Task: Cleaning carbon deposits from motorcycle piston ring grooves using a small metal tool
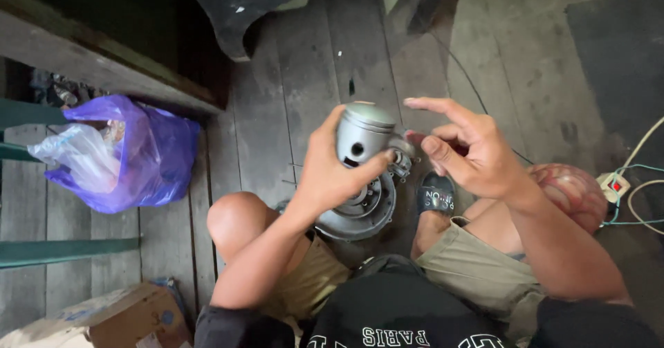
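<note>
My left hand point(332, 175) grips a grey metal piston point(363, 135) with a round hole in its side, held upright over my lap. A small metal part juts from the piston's right side, and the fingertips of my right hand point(467, 147) are at it, the other fingers spread. Below the piston a round grey metal housing point(360, 213) lies on the wooden floor between my knees. Whether my right hand actually pinches the small part is unclear.
A purple plastic bag point(138, 154) holding a clear bag lies at the left. A cardboard box point(117, 320) sits at the lower left. A reddish ball point(574, 192) and a white power strip point(612, 185) with cables are at the right. A black sandal point(436, 196) rests beside my right knee.
</note>
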